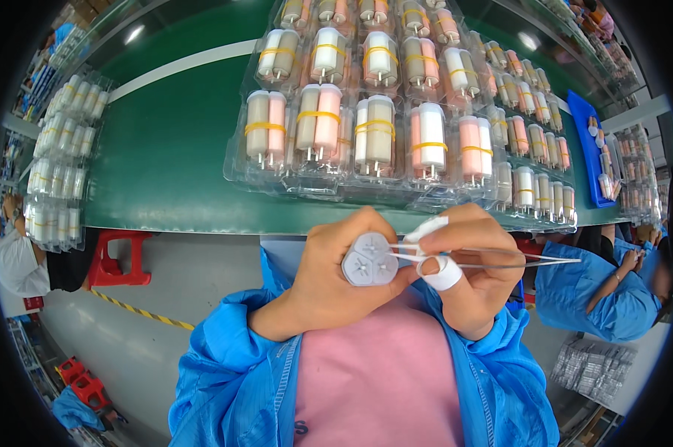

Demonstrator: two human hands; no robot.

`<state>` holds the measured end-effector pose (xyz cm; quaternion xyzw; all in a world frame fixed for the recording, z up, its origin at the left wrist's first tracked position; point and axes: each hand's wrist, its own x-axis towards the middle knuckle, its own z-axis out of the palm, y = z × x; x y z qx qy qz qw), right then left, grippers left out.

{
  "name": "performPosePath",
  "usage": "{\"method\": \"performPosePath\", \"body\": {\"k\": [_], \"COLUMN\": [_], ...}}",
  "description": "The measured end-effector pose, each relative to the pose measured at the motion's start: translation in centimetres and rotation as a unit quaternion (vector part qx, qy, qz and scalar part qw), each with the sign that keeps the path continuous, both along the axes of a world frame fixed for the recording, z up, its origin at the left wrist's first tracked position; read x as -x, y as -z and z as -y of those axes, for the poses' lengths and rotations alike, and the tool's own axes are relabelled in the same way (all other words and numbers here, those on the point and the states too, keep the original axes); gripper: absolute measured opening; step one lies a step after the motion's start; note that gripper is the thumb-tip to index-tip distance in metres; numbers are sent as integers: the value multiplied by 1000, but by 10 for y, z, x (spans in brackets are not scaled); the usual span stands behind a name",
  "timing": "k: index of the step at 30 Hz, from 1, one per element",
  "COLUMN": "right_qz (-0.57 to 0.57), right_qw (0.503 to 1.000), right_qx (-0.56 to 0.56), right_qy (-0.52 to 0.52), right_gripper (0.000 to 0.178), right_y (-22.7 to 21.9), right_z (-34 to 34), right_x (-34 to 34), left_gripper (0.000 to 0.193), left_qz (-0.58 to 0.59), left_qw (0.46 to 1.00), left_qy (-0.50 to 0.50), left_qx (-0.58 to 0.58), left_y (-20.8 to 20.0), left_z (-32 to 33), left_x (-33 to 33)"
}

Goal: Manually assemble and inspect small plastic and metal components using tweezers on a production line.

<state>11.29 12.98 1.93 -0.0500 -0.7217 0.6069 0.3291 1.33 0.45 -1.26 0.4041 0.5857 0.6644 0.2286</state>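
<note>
My left hand (pixel 318 272) is wrapped round a pale grey piece made of three rounded lobes (pixel 370 259), its end turned up toward me. Small metal pins or slots show in each lobe; the rest of it is hidden by the fingers. Between the fingers of my right hand (pixel 476 257) is a pair of metal tweezers (pixel 563 261), pinched with the tips against the right side of the lobed end. White tape wraps (pixel 442 274) the thumb and a finger of that hand. Whether the tips grip anything is too small to tell.
Ahead on the green table (pixel 157 164), clear plastic trays (pixel 314 181) hold several white, beige and pink cylinders banded in yellow. More filled trays stand at the left end (pixel 57 182) and right (pixel 534 194), beside a blue tray (pixel 586 149). Co-workers sit both sides; a red stool (pixel 120 257) stands left.
</note>
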Motion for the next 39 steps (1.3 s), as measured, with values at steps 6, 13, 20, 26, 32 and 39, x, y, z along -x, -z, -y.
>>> {"method": "performPosePath", "body": {"k": [6, 13, 20, 26, 32, 39], "right_qz": [7, 15, -37, -9, -10, -11], "right_qw": [978, 998, 994, 995, 993, 995], "right_qx": [209, 55, -93, -86, -98, -91], "right_qy": [-17, 29, -39, -54, -62, -43], "right_gripper": [23, 16, 21, 19, 19, 16], "right_y": [-5, 1, -2, -2, -2, -2], "right_z": [-6, -3, -8, -6, -7, -3], "right_x": [0, -4, 3, 4, 5, 5], "left_gripper": [53, 43, 30, 31, 30, 30], "left_qz": [-10, 152, 23, -34, -31, -43], "left_qw": [999, 987, 1000, 998, 999, 998], "left_qy": [34, 19, 4, -44, -39, -45], "left_qx": [4, -54, 20, 18, 15, 21], "left_y": [1, 2, -5, 1, -2, -1], "left_z": [-1, -8, -6, -6, -5, -5], "left_x": [6, -5, -1, -1, 0, 0]}}
